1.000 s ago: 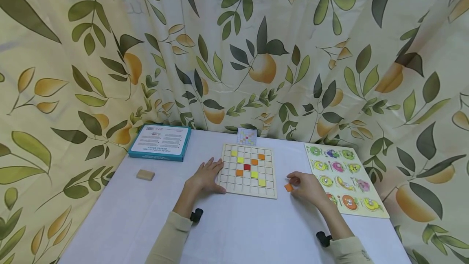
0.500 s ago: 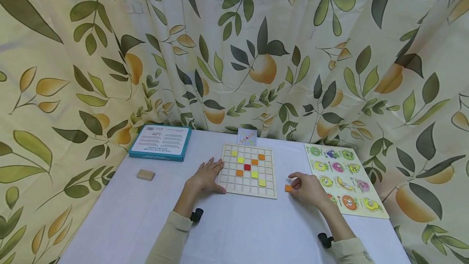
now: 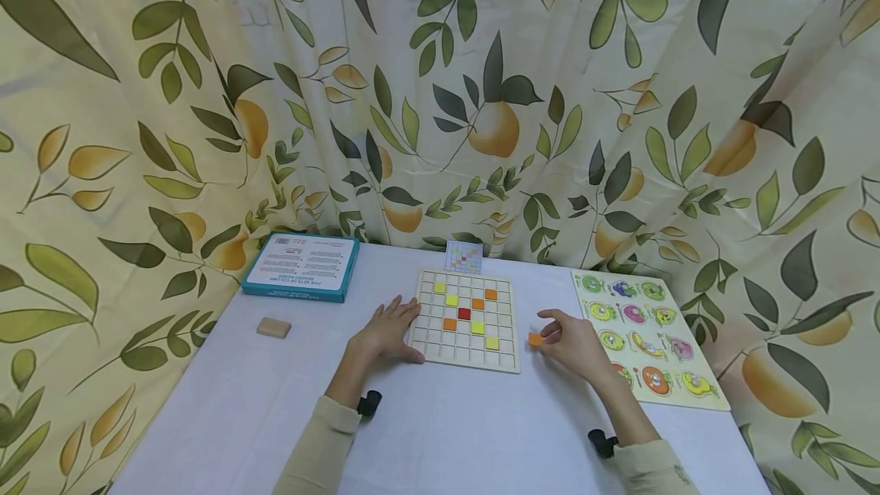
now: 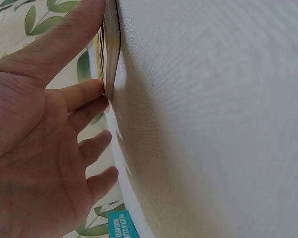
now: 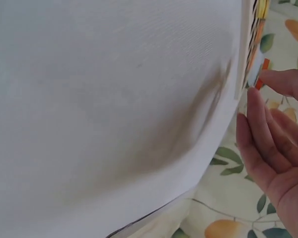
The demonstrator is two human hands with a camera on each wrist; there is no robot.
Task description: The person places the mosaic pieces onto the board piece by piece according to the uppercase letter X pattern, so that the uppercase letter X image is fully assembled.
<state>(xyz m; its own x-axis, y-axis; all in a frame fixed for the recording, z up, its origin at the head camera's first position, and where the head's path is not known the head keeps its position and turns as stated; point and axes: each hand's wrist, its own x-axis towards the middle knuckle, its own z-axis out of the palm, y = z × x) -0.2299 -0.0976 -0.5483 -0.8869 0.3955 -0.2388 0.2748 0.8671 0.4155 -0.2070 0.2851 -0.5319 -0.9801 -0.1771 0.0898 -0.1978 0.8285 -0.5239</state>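
Note:
A pale wooden grid board point(image 3: 464, 350) lies flat on the table, with yellow, orange and one red square tile point(image 3: 464, 314) set diagonally on it. My left hand point(image 3: 383, 333) rests against the board's left side, fingers spread and thumb near its front corner. The left wrist view shows the left fingertips touching the board's edge point(image 4: 111, 54). Just right of the board, my right hand point(image 3: 576, 344) pinches a small orange square tile point(image 3: 535, 339) between thumb and finger. In the right wrist view this tile point(image 5: 262, 74) shows as a thin strip at the fingertips.
A small pattern card point(image 3: 464, 257) stands behind the board. At the right lies a sheet with cartoon fruit pictures point(image 3: 677, 319), partly under the right hand. A teal-edged box point(image 3: 300, 267) and a wooden block point(image 3: 273, 328) are at the left. A leafy curtain hangs behind the table.
The orange tile has turned in my right fingers, then moved slightly up and left toward the board with the hand. My left hand and the board have stayed put.

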